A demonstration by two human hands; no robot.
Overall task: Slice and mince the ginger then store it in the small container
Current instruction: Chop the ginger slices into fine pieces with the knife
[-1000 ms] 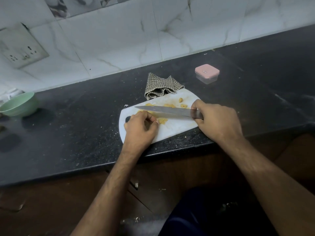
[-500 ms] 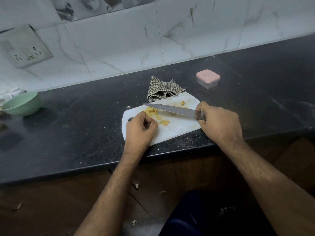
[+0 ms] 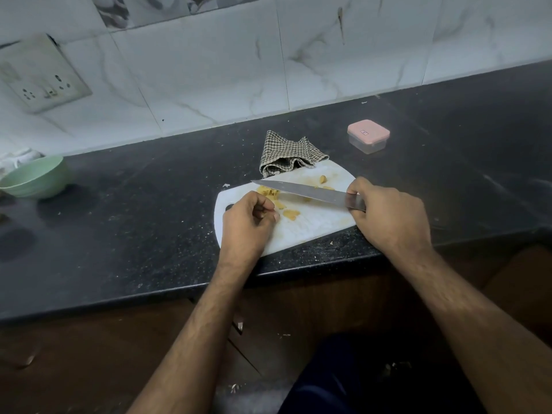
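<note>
The ginger (image 3: pixel 273 196) is in yellow bits scattered over the white cutting board (image 3: pixel 301 234), which sits at the front edge of the dark countertop (image 3: pixel 134 210). Biggest clump is right by the left hand (image 3: pixel 246 224), with a couple of loose pieces further back near the far edge of the board.

Right hand (image 3: pixel 388 218) is wrapped around the handle of the knife (image 3: pixel 301 191), thumb up by the base of the blade. The blade runs leftward across the board over the ginger, tip pointing at the left end.

Left hand is resting on the left part of the board with fingers curled in beside the ginger clump. Can't really tell if it's pinching a piece or just bunched up, the fingertips are tucked under.

Other stuff: a checkered cloth (image 3: pixel 288 153) is crumpled right at the back edge of the board, overlapping it a bit. The small container (image 3: pixel 368 136) with the pink lid on is behind and to the right, well apart from the board. A green bowl (image 3: pixel 35 177) sits way off to the left, and there's a wall socket (image 3: pixel 38 73) on the tiles above it.
</note>
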